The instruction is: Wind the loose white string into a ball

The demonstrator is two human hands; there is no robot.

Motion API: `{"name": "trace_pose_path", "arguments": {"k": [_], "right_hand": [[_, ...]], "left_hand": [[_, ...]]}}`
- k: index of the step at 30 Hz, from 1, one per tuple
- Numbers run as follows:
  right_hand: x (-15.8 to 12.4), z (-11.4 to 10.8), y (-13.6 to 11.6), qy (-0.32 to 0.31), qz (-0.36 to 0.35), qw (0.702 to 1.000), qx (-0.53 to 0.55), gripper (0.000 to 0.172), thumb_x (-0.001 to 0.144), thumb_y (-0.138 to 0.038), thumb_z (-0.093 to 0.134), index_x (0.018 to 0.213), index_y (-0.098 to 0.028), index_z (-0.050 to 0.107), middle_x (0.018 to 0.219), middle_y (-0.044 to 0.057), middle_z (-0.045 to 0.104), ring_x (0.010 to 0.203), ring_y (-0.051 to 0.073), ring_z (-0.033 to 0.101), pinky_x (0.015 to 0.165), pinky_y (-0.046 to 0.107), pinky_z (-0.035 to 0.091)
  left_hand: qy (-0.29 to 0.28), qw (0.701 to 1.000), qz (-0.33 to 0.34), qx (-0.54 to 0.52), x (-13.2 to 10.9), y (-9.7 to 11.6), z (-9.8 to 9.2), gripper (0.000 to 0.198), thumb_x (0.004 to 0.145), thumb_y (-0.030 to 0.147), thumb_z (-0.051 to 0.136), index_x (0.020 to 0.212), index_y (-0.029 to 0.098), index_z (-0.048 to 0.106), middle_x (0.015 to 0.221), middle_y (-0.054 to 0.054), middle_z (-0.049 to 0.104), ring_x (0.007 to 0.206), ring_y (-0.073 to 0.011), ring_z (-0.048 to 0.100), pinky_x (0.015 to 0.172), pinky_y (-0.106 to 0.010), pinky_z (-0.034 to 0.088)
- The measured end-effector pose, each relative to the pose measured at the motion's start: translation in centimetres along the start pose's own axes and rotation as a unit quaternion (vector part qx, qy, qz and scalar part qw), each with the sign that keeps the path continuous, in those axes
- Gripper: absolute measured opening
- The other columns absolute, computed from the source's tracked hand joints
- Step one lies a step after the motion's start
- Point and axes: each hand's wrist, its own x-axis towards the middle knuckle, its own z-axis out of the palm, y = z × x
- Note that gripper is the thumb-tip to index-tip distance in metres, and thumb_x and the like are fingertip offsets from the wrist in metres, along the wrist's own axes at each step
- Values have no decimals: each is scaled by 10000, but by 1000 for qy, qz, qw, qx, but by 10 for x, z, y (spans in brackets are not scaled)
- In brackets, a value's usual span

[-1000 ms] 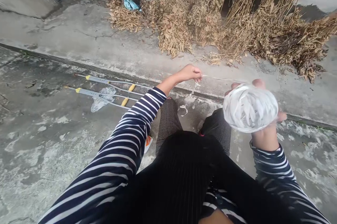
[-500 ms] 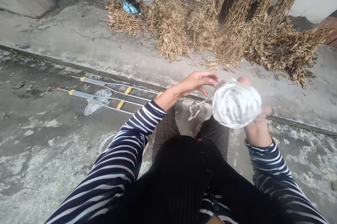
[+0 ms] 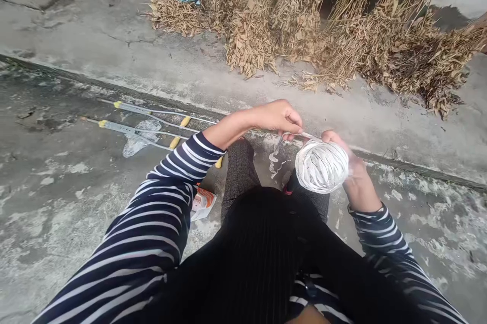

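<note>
A ball of white twine (image 3: 321, 166) is gripped in my right hand (image 3: 353, 164), whose fingers wrap behind its far and right side. To the left of it my left hand (image 3: 279, 118) is closed, pinching a strand of the twine (image 3: 310, 136) that runs to the top of the ball. A loose, crinkled tail of the strand (image 3: 273, 159) hangs below my left hand. The ball hovers over my right knee. Part of my right hand is hidden behind the ball.
A pair of crutches (image 3: 142, 134) lies on the concrete at left, with a clear plastic bag (image 3: 141, 139) by them. An orange and white packet (image 3: 202, 202) is beside my left leg. Dried plant bundles (image 3: 251, 25) line the wall beyond the low step (image 3: 114, 93).
My left hand has closed from spread fingers onto the strand. The ball in my right hand has moved left and slightly down. The view has tilted down a little.
</note>
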Motion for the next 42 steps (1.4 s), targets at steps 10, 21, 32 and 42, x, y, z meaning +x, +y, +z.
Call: {"name": "trace_pose_path", "arguments": {"k": [10, 21, 32, 42], "right_hand": [[1, 7, -5, 8, -49, 998, -45, 754, 444, -464, 968, 1068, -286, 584, 1191, 65, 673, 1157, 334, 651, 932, 448, 570], [5, 25, -50, 41, -93, 967, -232, 967, 509, -442, 968, 1392, -318, 593, 1256, 64, 678, 1225, 329, 637, 1106, 518, 507], [1, 30, -76, 142, -92, 914, -368, 687, 557, -496, 982, 1137, -284, 681, 1107, 39, 639, 961, 231, 612, 820, 364, 566], [27, 39, -78, 189, -212, 871, -402, 806, 562, -755, 898, 1173, -294, 645, 1200, 57, 639, 1229, 325, 606, 1037, 512, 556]], "left_hand": [[38, 995, 11, 93, 5, -18, -6, 186, 777, 125, 590, 713, 131, 764, 619, 8, 690, 582, -81, 577, 648, -218, 396], [53, 996, 18, -74, 35, -57, -7, 135, 736, 253, 792, 785, 132, 823, 765, -49, 764, 720, -144, 670, 813, -291, 518], [-43, 989, 11, -140, 40, -77, 18, 131, 715, 258, 827, 707, 132, 795, 746, -61, 769, 769, -168, 699, 868, -304, 538], [-101, 971, 68, -205, 37, -55, 31, 420, 720, 513, 895, 754, 120, 754, 724, -94, 739, 821, -219, 728, 925, -346, 524]]}}
